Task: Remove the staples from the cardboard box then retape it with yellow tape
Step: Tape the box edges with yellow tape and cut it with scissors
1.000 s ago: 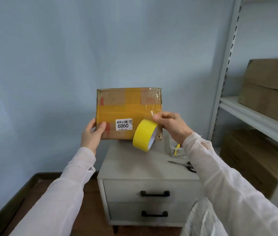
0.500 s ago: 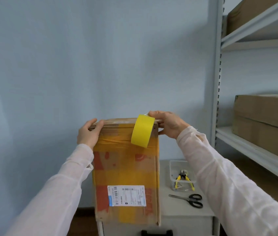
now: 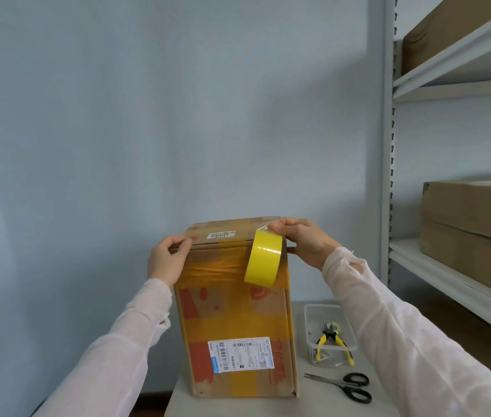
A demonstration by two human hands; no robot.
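Observation:
A tall cardboard box point(image 3: 238, 320) wrapped in yellow and red tape stands upright on the grey cabinet top point(image 3: 313, 398), with a white shipping label low on its front. My left hand point(image 3: 169, 257) grips the box's upper left corner. My right hand point(image 3: 300, 240) holds the upper right corner and pinches the free end of a yellow tape roll point(image 3: 263, 257). The roll hangs against the front of the box just below the top edge.
A clear plastic tub point(image 3: 328, 335) holding yellow-handled pliers point(image 3: 333, 341) sits right of the box. Black-handled scissors point(image 3: 346, 385) lie in front of it. A metal shelf unit point(image 3: 449, 266) with large cardboard boxes point(image 3: 473, 218) stands on the right.
The box went from held flat in the air to standing upright on the cabinet. Both hands now hold its top corners, and the view has tilted up slightly.

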